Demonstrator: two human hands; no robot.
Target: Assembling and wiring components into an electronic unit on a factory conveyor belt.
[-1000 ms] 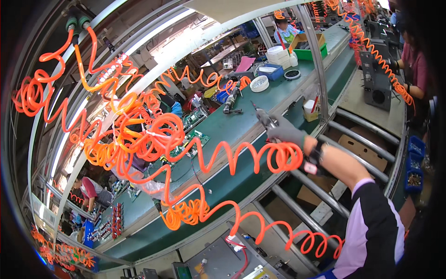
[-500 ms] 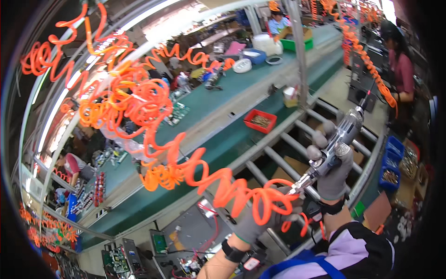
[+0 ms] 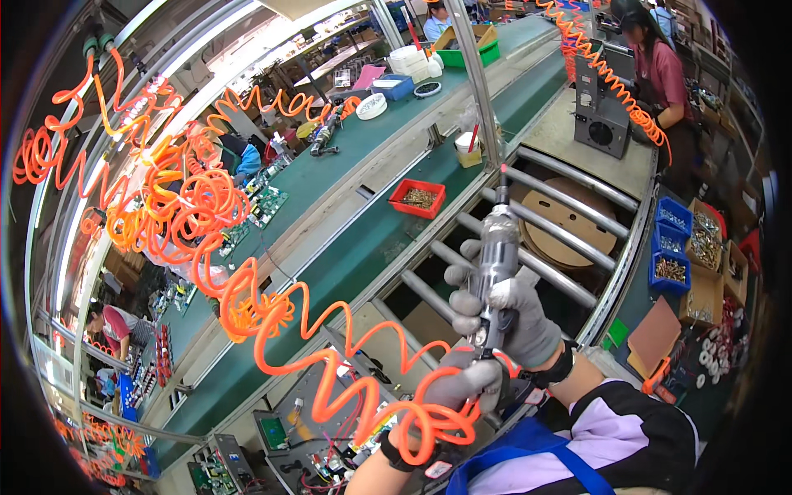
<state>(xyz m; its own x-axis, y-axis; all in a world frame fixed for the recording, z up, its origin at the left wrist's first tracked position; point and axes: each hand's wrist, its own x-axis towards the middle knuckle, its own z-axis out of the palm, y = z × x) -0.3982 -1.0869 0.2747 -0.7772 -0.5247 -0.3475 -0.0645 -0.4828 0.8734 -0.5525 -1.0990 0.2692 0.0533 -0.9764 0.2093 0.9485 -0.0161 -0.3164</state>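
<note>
My right hand (image 3: 528, 322), in a grey glove, is closed around a grey air screwdriver (image 3: 499, 252). The tool stands almost upright in view, its dark bit and red tip at the far end, over the metal rollers (image 3: 544, 219). Close to its tail, my gloved left hand (image 3: 466, 381) has its fingers curled at the orange coiled air hose (image 3: 330, 388), whose loops hang over the hand and wrist. Part of the left hand's grip is hidden by the hose. An opened grey metal case (image 3: 330, 412) with boards and wires lies left of my left hand.
A red tray of screws (image 3: 418, 198) stands on the green conveyor (image 3: 330, 239). Blue bins (image 3: 670, 268) and cardboard boxes are at right. Tangled orange hoses (image 3: 190, 198) hang at left. A person (image 3: 660, 74) works beside a grey metal case (image 3: 601, 115) at far right.
The screwdriver has swung from a rightward slant to nearly upright and moved left with my right hand. My left hand has moved slightly. The whole view has shifted, showing more of the right side.
</note>
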